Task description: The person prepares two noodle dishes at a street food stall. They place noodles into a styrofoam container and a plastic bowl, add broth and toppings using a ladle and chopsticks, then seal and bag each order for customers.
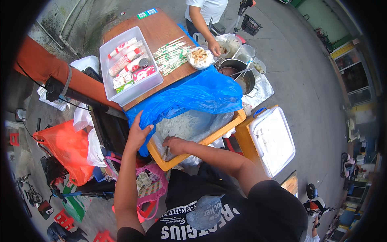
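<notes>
A yellow plastic crate lined with clear plastic stands in front of me, holding white, noodle-like strips. My left hand grips the edge of a blue plastic sheet at the crate's left side. The sheet is bunched back over the far part of the crate and hides what lies there. Inside the near left corner, my right hand is closed around what looks like a thin metal utensil. Its lower end is hard to make out.
Beyond the crate, a wooden board carries a bin of packets, wrapped chopsticks and a food bowl. Another person's hand is near the bowl. Right stand a metal pot, plastic tubs and a white-lidded box.
</notes>
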`<state>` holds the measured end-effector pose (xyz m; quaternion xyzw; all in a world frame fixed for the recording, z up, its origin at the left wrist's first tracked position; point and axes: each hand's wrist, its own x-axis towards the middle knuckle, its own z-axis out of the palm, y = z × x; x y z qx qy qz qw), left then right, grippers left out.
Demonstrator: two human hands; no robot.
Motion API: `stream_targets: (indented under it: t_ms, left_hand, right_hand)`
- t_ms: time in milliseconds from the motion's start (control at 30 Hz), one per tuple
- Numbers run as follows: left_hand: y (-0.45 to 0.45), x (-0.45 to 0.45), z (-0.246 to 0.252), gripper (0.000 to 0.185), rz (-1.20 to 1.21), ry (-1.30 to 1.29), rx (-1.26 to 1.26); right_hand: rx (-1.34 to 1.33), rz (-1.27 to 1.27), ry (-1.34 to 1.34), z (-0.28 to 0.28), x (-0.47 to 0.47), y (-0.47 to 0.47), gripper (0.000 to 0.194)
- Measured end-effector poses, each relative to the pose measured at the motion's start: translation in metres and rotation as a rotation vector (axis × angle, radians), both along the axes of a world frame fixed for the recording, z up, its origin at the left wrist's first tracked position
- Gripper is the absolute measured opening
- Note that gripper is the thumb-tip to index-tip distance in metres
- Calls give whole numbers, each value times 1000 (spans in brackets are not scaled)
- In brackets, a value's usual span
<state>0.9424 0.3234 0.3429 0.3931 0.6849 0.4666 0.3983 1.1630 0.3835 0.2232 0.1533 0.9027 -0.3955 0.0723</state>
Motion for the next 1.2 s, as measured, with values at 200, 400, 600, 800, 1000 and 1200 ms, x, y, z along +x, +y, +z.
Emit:
stream_targets:
  t_ms: [200, 400, 600, 800, 1000, 1200]
  left_hand:
    - [-99, 67, 16, 70, -255, 126, 31]
    - [-150, 133, 3, 83, -686, 388, -19]
    - [-131, 170, -28, 81, -947, 494, 92]
    - [-115, 191, -126, 53, -1330, 775, -205]
    - [-151, 178, -164, 44, -1234, 535, -355]
    - [-194, 147, -142, 40, -812, 115, -68]
  right_hand:
    - [-1337, -1020, 294, 40, 94, 27, 51]
    - [-1740, -886, 863, 94, 249, 42, 59]
    - [-1476, -1384, 1043, 67, 372, 19, 35]
    - [-491, -1880, 71, -61, 364, -31, 14]
    - [-1059, -1765, 429, -42, 206, -59, 15]
    - [-1194, -1905, 472, -52, 159, -32, 14]
